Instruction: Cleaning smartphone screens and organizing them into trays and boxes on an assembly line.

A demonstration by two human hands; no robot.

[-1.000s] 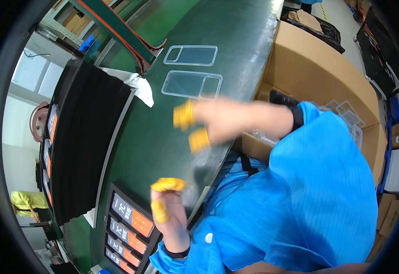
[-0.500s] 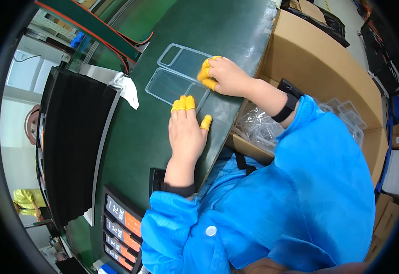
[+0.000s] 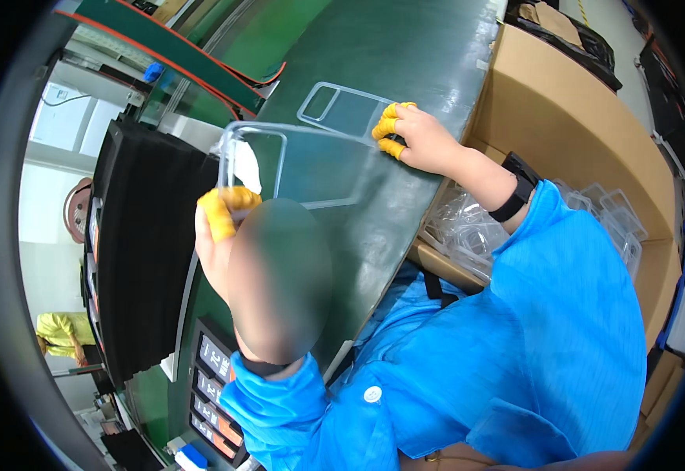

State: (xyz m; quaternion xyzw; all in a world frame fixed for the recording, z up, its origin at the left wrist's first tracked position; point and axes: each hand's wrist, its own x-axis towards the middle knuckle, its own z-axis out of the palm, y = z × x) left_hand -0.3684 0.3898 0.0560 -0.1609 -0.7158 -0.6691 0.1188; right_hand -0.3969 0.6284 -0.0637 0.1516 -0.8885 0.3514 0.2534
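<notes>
My left hand (image 3: 221, 228), with yellow covers on its fingertips, is closed on one end of a clear phone case (image 3: 319, 166). That case is raised off the green table, its camera cutout end next to my fingers. A blurred patch hides part of this hand and wrist. Farther right, a second clear phone case (image 3: 349, 111) lies on the table. My right hand (image 3: 419, 140), also wearing yellow finger covers, has its curled fingers and thumb at the near right end of that second case.
An open cardboard box (image 3: 562, 102) on the right holds several clear plastic cases (image 3: 464, 228). Stacked black trays (image 3: 150, 251) stand on the left, beside a white cloth (image 3: 246, 166). Orange-and-white packs (image 3: 215, 392) sit in a black holder at lower left. Another person's yellow sleeve (image 3: 64, 326) shows far left.
My left hand has taken hold of the nearer phone case, lifted it off the table and moved left. My right hand stays at the other case. The view has shifted slightly.
</notes>
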